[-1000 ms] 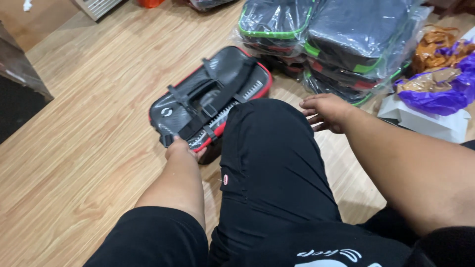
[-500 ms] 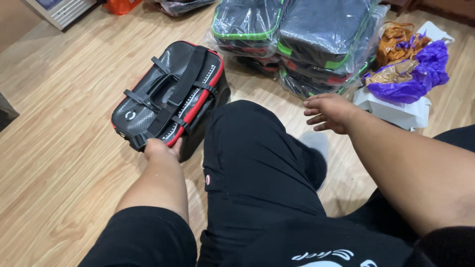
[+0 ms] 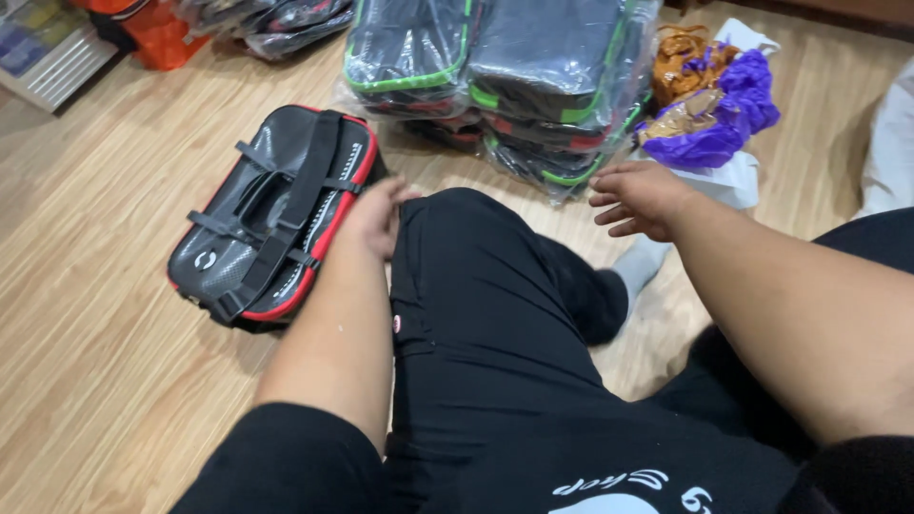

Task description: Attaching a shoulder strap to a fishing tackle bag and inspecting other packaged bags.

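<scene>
Black-and-red bag [image 3: 271, 219] lies touching left hand [image 3: 376, 217] on floor [image 3: 86, 362].

Left hand [image 3: 376, 217] seemingly curled; right hand [image 3: 640, 198] hovers, fingers spread.

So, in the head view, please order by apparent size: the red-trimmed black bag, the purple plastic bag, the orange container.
1. Red-trimmed black bag, clearly largest.
2. Purple plastic bag.
3. Orange container, smallest, but cut by the frame edge and farther away, so unsure.
</scene>
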